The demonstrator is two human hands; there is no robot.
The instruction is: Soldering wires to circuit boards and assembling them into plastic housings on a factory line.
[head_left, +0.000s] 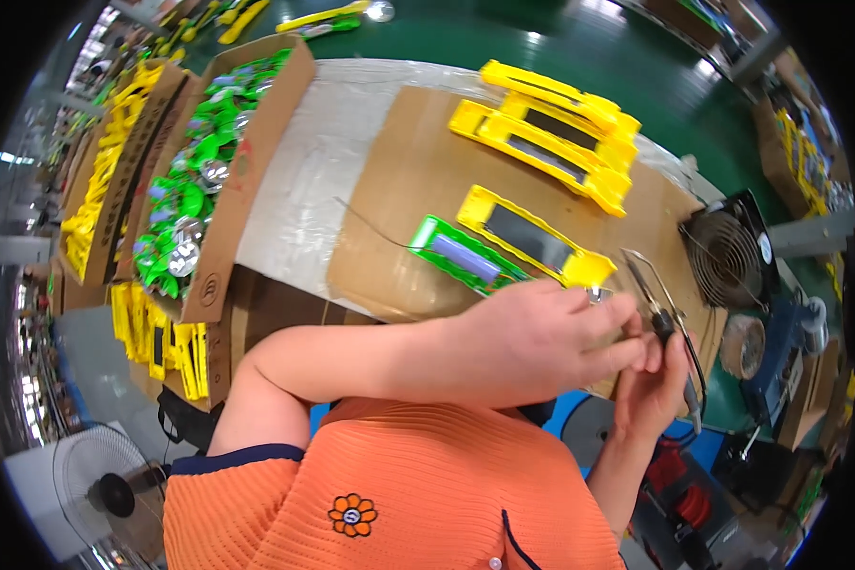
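My left hand reaches across to the right with its fingers pinched together. It is close against the fingers of my right hand, and whatever it pinches is hidden. My right hand is closed around a soldering iron with a dark grip and a bent metal tube beside it. Partly under my left hand lies a green plastic housing with a purple cylindrical battery in it. A thin wire sticks out from its left end. Just behind it is a yellow housing with a dark panel.
Several yellow housings are stacked farther back on the cardboard sheet. Boxes of green assemblies and yellow parts stand at left. On the right are a small black fan, a tape roll and a wire spool.
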